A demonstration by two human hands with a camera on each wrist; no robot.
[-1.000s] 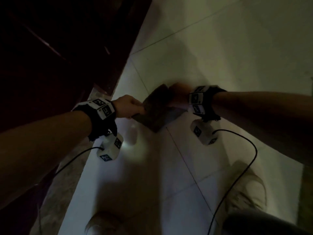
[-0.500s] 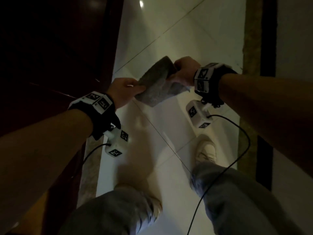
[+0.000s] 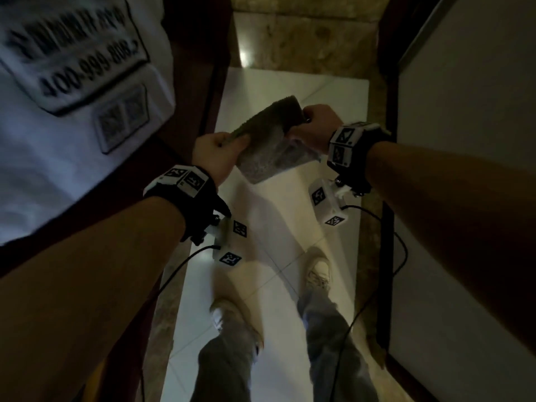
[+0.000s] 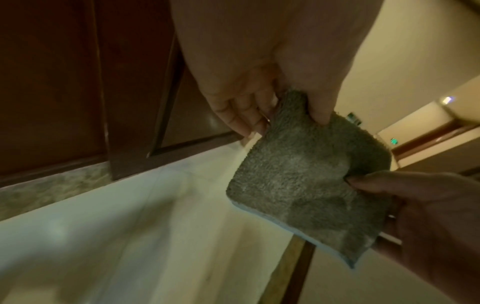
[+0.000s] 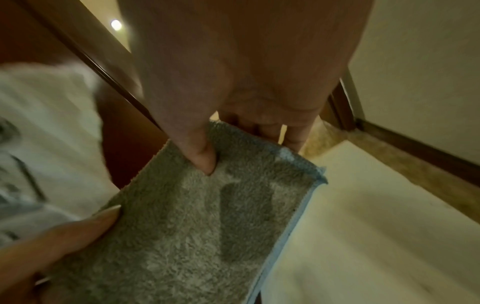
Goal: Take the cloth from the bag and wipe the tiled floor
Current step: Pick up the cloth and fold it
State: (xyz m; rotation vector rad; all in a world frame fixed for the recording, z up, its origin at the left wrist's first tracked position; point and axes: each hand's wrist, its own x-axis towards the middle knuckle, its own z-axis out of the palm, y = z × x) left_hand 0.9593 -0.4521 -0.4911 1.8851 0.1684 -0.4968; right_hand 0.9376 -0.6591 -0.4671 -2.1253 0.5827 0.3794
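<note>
A folded grey terry cloth (image 3: 269,143) with a light blue hem hangs in the air between both hands, well above the pale tiled floor (image 3: 269,221). My left hand (image 3: 220,152) pinches its near-left corner between thumb and fingers. My right hand (image 3: 314,126) grips the far-right edge, thumb pressed into the pile. In the left wrist view the cloth (image 4: 306,176) shows with my left hand (image 4: 280,115) at its top. In the right wrist view the cloth (image 5: 197,222) fills the lower middle, blue hem on the right, held by my right hand (image 5: 233,139). A white printed bag (image 3: 72,105) hangs at the upper left.
Dark wooden panelling (image 3: 194,68) runs along the left of the floor strip. A pale wall (image 3: 464,169) with dark skirting stands on the right. My two shoes (image 3: 319,271) and trouser legs are on the tiles below the hands. A mottled stone border (image 3: 304,39) lies ahead.
The cloth and both hands have risen away from the floor. The view has swung, and the white printed bag has come into sight at the upper left.
</note>
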